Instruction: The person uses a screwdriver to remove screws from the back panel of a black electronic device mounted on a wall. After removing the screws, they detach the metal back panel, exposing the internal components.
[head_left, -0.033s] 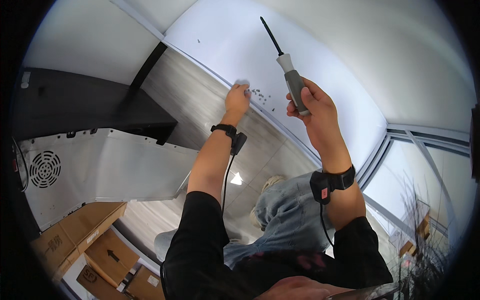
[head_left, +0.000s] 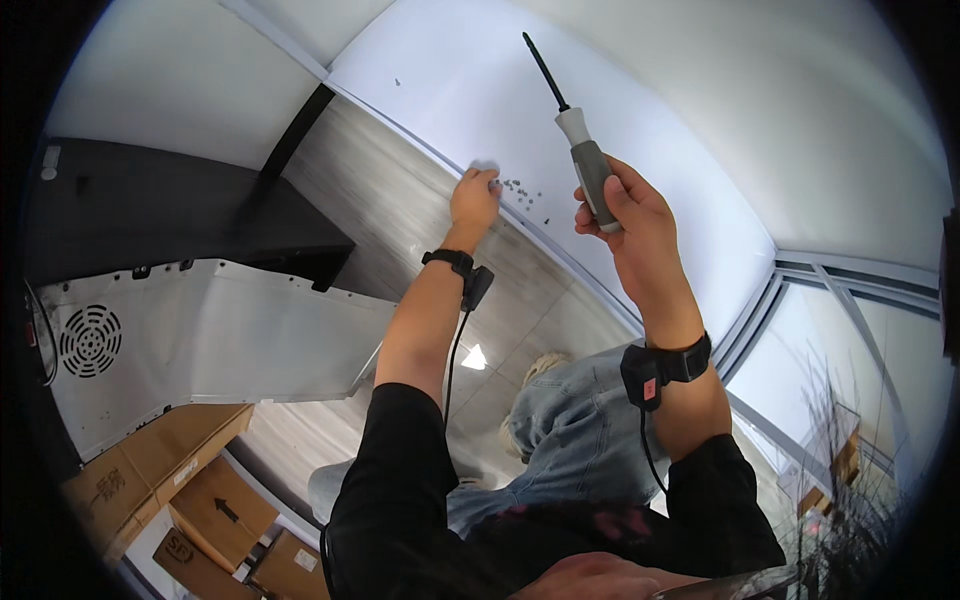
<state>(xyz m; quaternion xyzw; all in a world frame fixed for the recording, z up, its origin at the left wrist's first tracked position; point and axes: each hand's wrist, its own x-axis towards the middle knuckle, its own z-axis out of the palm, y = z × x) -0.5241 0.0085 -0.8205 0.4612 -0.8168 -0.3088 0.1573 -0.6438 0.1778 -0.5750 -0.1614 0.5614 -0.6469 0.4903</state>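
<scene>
My right hand (head_left: pixel 640 215) grips the grey handle of a screwdriver (head_left: pixel 592 175), its dark shaft pointing up and to the left above a white surface (head_left: pixel 440 105). My left hand (head_left: pixel 474 205) is at the near edge of that surface, fingers drawn together beside a small heap of screws (head_left: pixel 518 192). Whether a screw is between those fingertips is hidden. A single dark screw (head_left: pixel 546 221) lies just right of the heap, and another screw (head_left: pixel 397 82) lies far off to the left.
A bent metal panel (head_left: pixel 270 330) with a round vent leans at the left, below a black cabinet (head_left: pixel 170 200). Cardboard boxes (head_left: pixel 225 510) are stacked at the lower left. Pale walls rise behind the white surface, and a metal frame (head_left: pixel 820 265) stands at right.
</scene>
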